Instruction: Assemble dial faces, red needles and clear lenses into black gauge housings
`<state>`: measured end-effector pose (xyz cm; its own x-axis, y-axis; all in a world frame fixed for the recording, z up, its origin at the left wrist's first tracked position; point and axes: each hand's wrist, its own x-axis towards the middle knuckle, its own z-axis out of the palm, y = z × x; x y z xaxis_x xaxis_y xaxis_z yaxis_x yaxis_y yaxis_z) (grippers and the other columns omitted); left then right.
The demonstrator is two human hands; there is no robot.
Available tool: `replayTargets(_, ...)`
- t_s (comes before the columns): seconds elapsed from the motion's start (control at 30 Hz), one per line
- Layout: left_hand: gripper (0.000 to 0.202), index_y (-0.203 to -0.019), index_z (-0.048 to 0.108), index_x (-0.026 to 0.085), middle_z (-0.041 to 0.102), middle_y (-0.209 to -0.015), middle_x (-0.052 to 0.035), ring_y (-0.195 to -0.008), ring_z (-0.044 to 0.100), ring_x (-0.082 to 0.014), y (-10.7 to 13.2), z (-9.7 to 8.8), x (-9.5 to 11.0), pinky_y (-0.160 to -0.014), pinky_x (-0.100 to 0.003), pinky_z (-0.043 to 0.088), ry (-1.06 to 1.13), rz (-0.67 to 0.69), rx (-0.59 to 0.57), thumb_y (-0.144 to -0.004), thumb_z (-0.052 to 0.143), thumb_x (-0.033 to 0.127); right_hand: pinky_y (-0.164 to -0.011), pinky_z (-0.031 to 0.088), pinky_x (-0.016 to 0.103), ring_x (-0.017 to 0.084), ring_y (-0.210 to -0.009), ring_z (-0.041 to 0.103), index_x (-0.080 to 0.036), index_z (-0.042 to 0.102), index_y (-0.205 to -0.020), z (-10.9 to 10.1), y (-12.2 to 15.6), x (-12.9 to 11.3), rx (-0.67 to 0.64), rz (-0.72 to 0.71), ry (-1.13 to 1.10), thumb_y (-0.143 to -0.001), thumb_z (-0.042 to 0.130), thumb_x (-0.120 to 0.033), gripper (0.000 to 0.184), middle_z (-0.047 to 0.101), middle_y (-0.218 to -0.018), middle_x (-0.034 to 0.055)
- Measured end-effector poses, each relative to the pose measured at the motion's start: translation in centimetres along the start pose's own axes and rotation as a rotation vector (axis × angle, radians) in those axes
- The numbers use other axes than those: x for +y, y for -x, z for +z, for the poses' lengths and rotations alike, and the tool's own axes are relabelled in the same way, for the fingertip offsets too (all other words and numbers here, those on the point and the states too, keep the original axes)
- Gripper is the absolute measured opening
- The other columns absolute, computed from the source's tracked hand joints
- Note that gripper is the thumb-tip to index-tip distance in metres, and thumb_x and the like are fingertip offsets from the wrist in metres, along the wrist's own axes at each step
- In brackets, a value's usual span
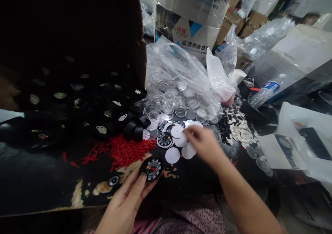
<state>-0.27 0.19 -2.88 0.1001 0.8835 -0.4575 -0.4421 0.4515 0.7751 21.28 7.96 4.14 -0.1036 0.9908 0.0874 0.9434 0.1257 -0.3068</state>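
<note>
Dial held in the left hand, right fingers among the white discs

From where I stand, the black round dial point(153, 169) sits at the fingertips of the left hand point(127, 196), face up and slightly tilted, over the front part of the surface point(46, 189). The thumb presses near the lower left of its rim and the other fingers curl underneath, so that hand is closed on it. Up and to the right, the right hand point(204, 142) reaches over loose white discs point(172, 155), thumb and forefinger close together by one of them; I can't tell whether they pinch it.

A dark strip of surface with pale, worn patches runs along the front edge, and there's room there on either side of the dial. Behind it things get tight: a heap of red slivers point(129, 151) lies just beyond the dial to the left, the discs and some printed dial faces point(164, 139) to the right, and clear round covers point(178, 106) spill from a plastic bag further back.

The dial has a dark face ringed with white markings, a red pointer across its middle and an orange mark toward the left.
</note>
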Motion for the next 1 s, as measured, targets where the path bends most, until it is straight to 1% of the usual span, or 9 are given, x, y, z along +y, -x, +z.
replayTargets(0.13, 0.025, -0.095, 0.074, 0.028, 0.073, -0.113, -0.0034, -0.103, 0.069, -0.0286, -0.2, 1.2, 0.8, -0.1, -0.05, 0.051, 0.168, -0.056, 0.13, -0.074, 0.076, 0.04, -0.078, 0.045, 0.036, 0.025, -0.091, 0.065, -0.01, 0.065, -0.11, -0.8, -3.9, 6.0, 0.123, 0.159, 0.219, -0.091, 0.056, -0.032, 0.03, 0.067, -0.107, 0.0195)
replayTargets(0.3, 0.023, -0.092, 0.071, 0.017, 0.075, -0.103, -0.0093, -0.098, 0.07, -0.0275, -0.3, 1.5, 2.0, -0.097, -0.051, 0.051, 0.292, -0.087, -0.003, -0.081, 0.071, 0.037, -0.071, 0.044, 0.037, 0.027, -0.078, 0.067, -0.013, 0.071, -0.099, -0.6, -4.7, 8.3, 0.147, 0.193, 0.238, -0.088, 0.053, -0.023, 0.023, 0.072, -0.085, 0.0152)
replayTargets(0.43, 0.026, -0.099, 0.07, 0.015, 0.075, -0.103, -0.0124, -0.095, 0.072, -0.0264, -0.3, 1.2, 2.4, -0.096, -0.047, 0.051, 0.325, -0.193, -0.058, -0.087, 0.065, 0.037, -0.072, 0.045, 0.037, 0.026, -0.077, 0.066, -0.012, 0.07, -0.101, 0.0, -1.4, 4.3, 0.367, 0.037, 0.136, -0.09, 0.05, -0.027, 0.028, 0.073, -0.086, 0.0137)
replayTargets(0.53, 0.023, -0.098, 0.071, 0.016, 0.076, -0.099, -0.0109, -0.091, 0.072, -0.0228, -0.2, 1.4, 2.5, -0.091, -0.04, 0.055, 0.37, -0.247, -0.053, -0.088, 0.063, 0.035, -0.08, 0.045, 0.037, 0.022, -0.088, 0.065, -0.017, 0.068, -0.104, 1.2, 2.2, -1.3, 0.213, -0.438, -0.072, -0.093, 0.05, -0.024, 0.023, 0.074, -0.098, 0.0077)
replayTargets(0.6, 0.021, -0.098, 0.072, 0.018, 0.076, -0.099, -0.0074, -0.09, 0.072, -0.0194, 0.0, 1.7, 2.6, -0.086, -0.032, 0.056, 0.372, -0.227, -0.023, -0.087, 0.064, 0.035, -0.085, 0.042, 0.04, 0.024, -0.103, 0.061, -0.022, 0.068, -0.108, 2.1, 4.0, -4.3, 0.154, -0.541, -0.125, -0.093, 0.054, -0.023, 0.02, 0.071, -0.114, 0.0045)
replayTargets(0.7, 0.02, -0.101, 0.072, 0.023, 0.073, -0.112, -0.0041, -0.103, 0.068, -0.019, 0.3, 1.8, 2.7, -0.086, -0.026, 0.055, 0.275, -0.138, -0.006, -0.084, 0.068, 0.035, -0.093, 0.039, 0.043, 0.025, -0.115, 0.056, -0.024, 0.068, -0.108, 2.9, 5.1, -6.1, 0.14, -0.564, -0.246, -0.09, 0.059, -0.021, 0.02, 0.068, -0.122, 0.0022)
replayTargets(0.8, 0.022, -0.106, 0.071, 0.026, 0.067, -0.126, -0.0031, -0.119, 0.06, -0.0231, 0.4, 1.6, 2.2, -0.094, -0.03, 0.053, 0.161, -0.048, -0.057, -0.085, 0.067, 0.032, -0.093, 0.043, 0.036, 0.019, -0.107, 0.06, -0.021, 0.066, -0.106, 3.0, 4.5, -5.9, 0.129, -0.457, -0.502, -0.092, 0.055, -0.018, 0.018, 0.071, -0.111, 0.0038)
replayTargets(0.9, 0.031, -0.119, 0.067, 0.029, 0.06, -0.136, -0.0025, -0.13, 0.051, -0.025, 0.4, 1.3, 1.2, -0.105, -0.037, 0.046, 0.064, 0.014, -0.105, -0.088, 0.063, 0.034, -0.082, 0.047, 0.031, 0.018, -0.093, 0.062, -0.02, 0.065, -0.1, 3.4, 3.3, -5.8, 0.097, -0.198, -0.573, -0.096, 0.049, -0.029, 0.018, 0.068, -0.097, 0.0054)
replayTargets(1.0, 0.041, -0.13, 0.06, 0.028, 0.054, -0.143, -0.0025, -0.138, 0.04, -0.0248, 0.8, 1.4, 0.8, -0.115, -0.04, 0.033, -0.097, 0.079, -0.128, -0.089, 0.06, 0.035, -0.065, 0.044, 0.031, 0.019, -0.072, 0.059, -0.02, 0.059, -0.078, 3.9, 2.6, -6.1, 0.001, -0.142, -0.452, -0.1, 0.034, -0.039, 0.039, 0.063, -0.073, 0.003)
